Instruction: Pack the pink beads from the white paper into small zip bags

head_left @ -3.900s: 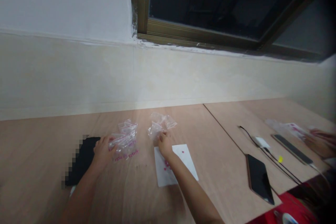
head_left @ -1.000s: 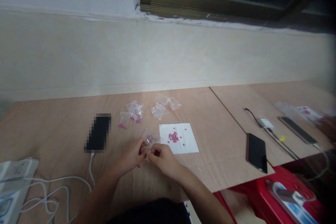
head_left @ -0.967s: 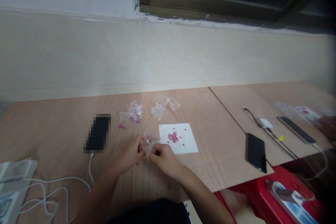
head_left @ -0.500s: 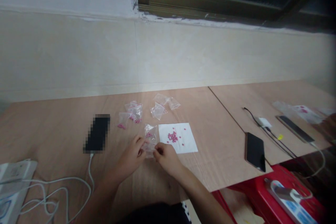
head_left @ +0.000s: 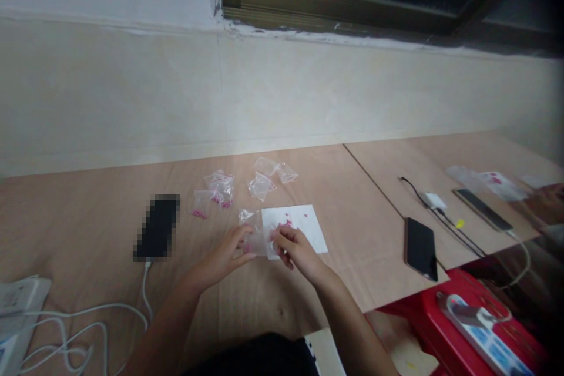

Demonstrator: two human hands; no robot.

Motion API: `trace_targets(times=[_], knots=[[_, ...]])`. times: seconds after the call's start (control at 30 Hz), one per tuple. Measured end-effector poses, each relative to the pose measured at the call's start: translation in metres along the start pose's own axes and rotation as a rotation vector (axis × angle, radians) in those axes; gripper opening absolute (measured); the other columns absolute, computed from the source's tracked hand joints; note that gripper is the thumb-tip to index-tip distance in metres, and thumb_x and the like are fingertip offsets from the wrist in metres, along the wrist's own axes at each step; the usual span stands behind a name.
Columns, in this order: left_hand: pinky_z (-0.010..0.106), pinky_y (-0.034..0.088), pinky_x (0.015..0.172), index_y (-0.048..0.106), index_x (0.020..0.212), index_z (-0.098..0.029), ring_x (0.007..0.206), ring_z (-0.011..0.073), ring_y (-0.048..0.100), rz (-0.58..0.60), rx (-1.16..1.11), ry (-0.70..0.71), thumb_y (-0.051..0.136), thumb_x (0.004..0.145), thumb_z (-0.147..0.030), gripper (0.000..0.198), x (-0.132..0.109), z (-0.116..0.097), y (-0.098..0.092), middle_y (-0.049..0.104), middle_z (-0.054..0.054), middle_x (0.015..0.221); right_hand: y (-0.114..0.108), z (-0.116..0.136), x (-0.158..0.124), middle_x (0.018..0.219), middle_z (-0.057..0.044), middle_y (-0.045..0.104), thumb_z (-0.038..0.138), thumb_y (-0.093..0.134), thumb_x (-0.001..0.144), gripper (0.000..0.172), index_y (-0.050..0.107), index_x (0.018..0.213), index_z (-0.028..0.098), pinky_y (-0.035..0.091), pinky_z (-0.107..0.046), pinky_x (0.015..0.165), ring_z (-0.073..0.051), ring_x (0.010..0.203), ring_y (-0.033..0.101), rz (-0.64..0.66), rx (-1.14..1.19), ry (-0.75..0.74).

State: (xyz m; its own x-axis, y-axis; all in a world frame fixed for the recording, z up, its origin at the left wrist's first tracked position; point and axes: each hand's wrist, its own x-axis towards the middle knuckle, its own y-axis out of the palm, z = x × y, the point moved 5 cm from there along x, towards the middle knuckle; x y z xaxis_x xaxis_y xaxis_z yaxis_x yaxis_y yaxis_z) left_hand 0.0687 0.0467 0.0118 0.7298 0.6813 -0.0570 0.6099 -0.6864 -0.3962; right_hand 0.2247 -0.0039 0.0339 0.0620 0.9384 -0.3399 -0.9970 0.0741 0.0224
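Observation:
A small clear zip bag (head_left: 259,242) with some pink beads in it is between my two hands, over the left side of a white paper sheet (head_left: 316,229). With thumb and fingers spread, my left hand (head_left: 222,255) is at the bag's left side; whether it touches the plastic I cannot tell. My right hand (head_left: 299,251) pinches the bag's right edge and partly covers the sheet. Loose pink beads (head_left: 287,223) lie on the paper, some hidden by that hand. Another clear bag (head_left: 248,217) appears just beyond my left fingers.
Bags with pink beads (head_left: 222,189) and further clear bags (head_left: 262,186) lie toward the wall. A blurred black phone (head_left: 157,226) with a white cable is on the left, another phone (head_left: 420,248) on the right. A power strip (head_left: 478,329) rests on a red stool. Another person's hand (head_left: 549,202) shows far right.
The bag has come nearer and turned, its right end now over the paper. My left fingers have spread apart from their pinch. My right hand has moved right and up, over the beads.

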Motion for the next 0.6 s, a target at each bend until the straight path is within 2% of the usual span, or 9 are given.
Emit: trace_targets(times=[0.1,0.2,0.37,0.6], knots=[[0.035,0.051,0.077,0.049,0.113,-0.020,0.091,0.0194,0.057,-0.033,-0.048,-0.086,0.060,0.075,-0.021,0.040,0.010,0.011,0.001,0.049,0.009,0.114,-0.015,-0.005,-0.009,0.062,0.005,0.052,0.044,0.058,0.073,0.032,0.053,0.092,0.019,0.028,-0.015,0.028,-0.006,0.039,0.042,-0.174,0.006,-0.116],[0.029,0.050,0.067,0.051,0.111,-0.019,0.076,0.0143,0.057,-0.087,-0.056,-0.131,0.061,0.072,-0.020,0.040,0.019,0.021,0.004,0.050,0.007,0.108,-0.016,-0.021,-0.013,0.068,0.003,0.056,0.042,0.065,0.068,0.043,0.054,0.103,0.020,0.035,-0.017,0.030,-0.008,0.045,0.050,-0.204,-0.009,-0.119],[0.024,0.047,0.060,0.054,0.106,-0.018,0.069,0.0117,0.054,-0.115,0.054,-0.161,0.063,0.069,-0.017,0.038,0.034,0.033,0.011,0.051,0.003,0.097,-0.018,-0.057,0.003,0.066,-0.001,0.063,0.049,0.066,0.064,0.038,0.061,0.084,0.017,0.040,-0.021,0.034,-0.011,0.044,0.053,-0.259,0.082,-0.054],[0.020,0.045,0.058,0.056,0.105,-0.019,0.070,0.0117,0.052,-0.100,0.181,-0.168,0.064,0.064,-0.012,0.042,0.048,0.041,0.012,0.051,0.003,0.099,-0.025,-0.098,0.032,0.062,-0.002,0.066,0.053,0.073,0.053,0.041,0.061,0.069,0.017,0.041,-0.023,0.037,-0.011,0.043,0.052,-0.246,0.313,0.027]])
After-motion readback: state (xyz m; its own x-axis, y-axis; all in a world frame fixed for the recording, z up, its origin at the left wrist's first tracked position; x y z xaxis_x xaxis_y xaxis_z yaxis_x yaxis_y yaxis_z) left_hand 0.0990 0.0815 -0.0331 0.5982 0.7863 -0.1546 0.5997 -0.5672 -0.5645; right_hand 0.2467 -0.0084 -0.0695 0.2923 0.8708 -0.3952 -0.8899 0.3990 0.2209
